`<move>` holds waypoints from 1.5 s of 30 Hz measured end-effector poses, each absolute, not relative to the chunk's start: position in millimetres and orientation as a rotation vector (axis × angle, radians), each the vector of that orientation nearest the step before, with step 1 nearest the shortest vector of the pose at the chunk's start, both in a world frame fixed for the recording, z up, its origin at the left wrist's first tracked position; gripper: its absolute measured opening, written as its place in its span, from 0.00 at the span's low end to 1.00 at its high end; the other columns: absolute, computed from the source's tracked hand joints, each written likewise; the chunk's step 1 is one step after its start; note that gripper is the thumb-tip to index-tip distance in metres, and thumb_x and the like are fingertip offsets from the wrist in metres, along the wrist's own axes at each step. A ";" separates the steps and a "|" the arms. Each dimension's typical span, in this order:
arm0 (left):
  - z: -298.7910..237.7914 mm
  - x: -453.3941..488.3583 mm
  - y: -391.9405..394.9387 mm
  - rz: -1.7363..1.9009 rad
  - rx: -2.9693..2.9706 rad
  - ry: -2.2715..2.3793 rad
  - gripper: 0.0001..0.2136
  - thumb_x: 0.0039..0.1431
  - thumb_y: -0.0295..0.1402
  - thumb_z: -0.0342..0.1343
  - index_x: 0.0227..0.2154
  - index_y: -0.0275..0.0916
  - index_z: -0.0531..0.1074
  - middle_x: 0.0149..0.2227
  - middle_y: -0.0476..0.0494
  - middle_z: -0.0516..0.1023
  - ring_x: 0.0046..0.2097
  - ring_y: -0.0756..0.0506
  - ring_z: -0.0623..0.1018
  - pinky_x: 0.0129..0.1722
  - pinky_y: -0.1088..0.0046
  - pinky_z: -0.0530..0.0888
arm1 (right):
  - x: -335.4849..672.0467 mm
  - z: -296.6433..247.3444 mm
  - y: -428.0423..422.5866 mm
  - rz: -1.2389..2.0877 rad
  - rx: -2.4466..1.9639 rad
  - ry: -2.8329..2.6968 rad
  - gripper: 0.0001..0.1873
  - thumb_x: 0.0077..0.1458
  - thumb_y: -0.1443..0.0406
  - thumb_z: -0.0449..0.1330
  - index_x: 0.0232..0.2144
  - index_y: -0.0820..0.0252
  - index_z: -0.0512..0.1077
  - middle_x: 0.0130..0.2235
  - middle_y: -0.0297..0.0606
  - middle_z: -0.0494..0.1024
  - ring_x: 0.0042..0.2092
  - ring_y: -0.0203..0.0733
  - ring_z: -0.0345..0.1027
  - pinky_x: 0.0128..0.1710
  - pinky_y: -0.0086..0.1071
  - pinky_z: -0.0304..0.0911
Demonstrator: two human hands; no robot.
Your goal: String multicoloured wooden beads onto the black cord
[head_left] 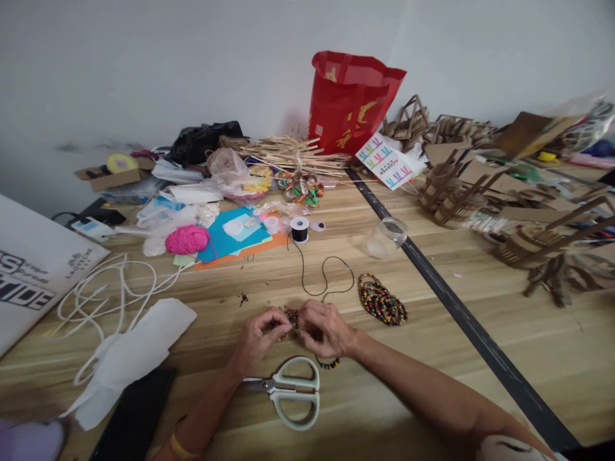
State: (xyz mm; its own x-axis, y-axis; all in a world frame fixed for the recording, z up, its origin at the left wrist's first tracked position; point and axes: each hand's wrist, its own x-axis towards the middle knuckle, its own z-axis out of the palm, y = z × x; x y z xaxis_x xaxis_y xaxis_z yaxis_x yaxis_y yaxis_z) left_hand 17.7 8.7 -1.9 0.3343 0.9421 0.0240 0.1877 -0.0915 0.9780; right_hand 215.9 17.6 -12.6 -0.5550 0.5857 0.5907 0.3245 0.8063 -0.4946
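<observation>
My left hand [263, 334] is pinched, thumb against forefinger, almost touching my right hand; what lies between its fingertips is too small to tell. My right hand [324, 328] has its fingers curled closed on a black cord strung with beads. Beneath it shows a strung part of colourful beads [328, 364]. Small brown beads [291, 314] lie on the table just behind the fingertips. From a spool of black cord [299, 230], the thin cord [325, 275] loops toward my right hand. White-handled scissors [294, 392] rest below both hands, blades pointing left.
A coil of finished bead strands [382, 299] lies to the right, with a clear plastic jar [385, 238] behind it. Pink yarn [187, 240], white cable [125, 288] and a dark flat device [137, 416] are at left. Woven baskets [526, 246] and a red bag [353, 102] stand farther off.
</observation>
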 end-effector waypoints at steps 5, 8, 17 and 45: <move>0.2 15.6 9.7 0.916 1.578 1.029 0.06 0.53 0.31 0.57 0.24 0.35 0.72 0.27 0.46 0.73 0.32 0.47 0.72 0.35 0.73 0.68 | 218.3 -12.7 17.5 0.449 -0.722 -2.118 0.09 0.52 0.63 0.51 0.22 0.58 0.58 0.26 0.37 0.66 0.30 0.39 0.61 0.29 0.31 0.58; 1.2 16.6 10.0 0.944 1.595 1.000 0.06 0.52 0.30 0.57 0.23 0.35 0.72 0.27 0.46 0.72 0.33 0.47 0.72 0.35 0.72 0.68 | 217.4 -13.2 18.3 0.462 -0.688 -2.102 0.11 0.54 0.59 0.53 0.25 0.59 0.60 0.27 0.38 0.68 0.30 0.39 0.61 0.30 0.32 0.59; -2.6 17.3 10.0 0.970 1.623 0.976 0.06 0.53 0.30 0.57 0.23 0.35 0.71 0.26 0.46 0.72 0.32 0.47 0.71 0.35 0.72 0.67 | 212.1 -17.3 18.3 0.470 -0.579 -2.197 0.01 0.59 0.68 0.53 0.35 0.60 0.63 0.30 0.39 0.72 0.32 0.38 0.65 0.32 0.29 0.61; 6.6 21.1 8.9 0.988 1.839 1.070 0.06 0.54 0.30 0.58 0.22 0.37 0.71 0.25 0.47 0.73 0.32 0.47 0.72 0.34 0.72 0.69 | 212.7 -23.7 17.8 0.616 -0.671 -2.131 0.07 0.61 0.63 0.53 0.32 0.61 0.65 0.26 0.34 0.68 0.26 0.33 0.61 0.26 0.24 0.58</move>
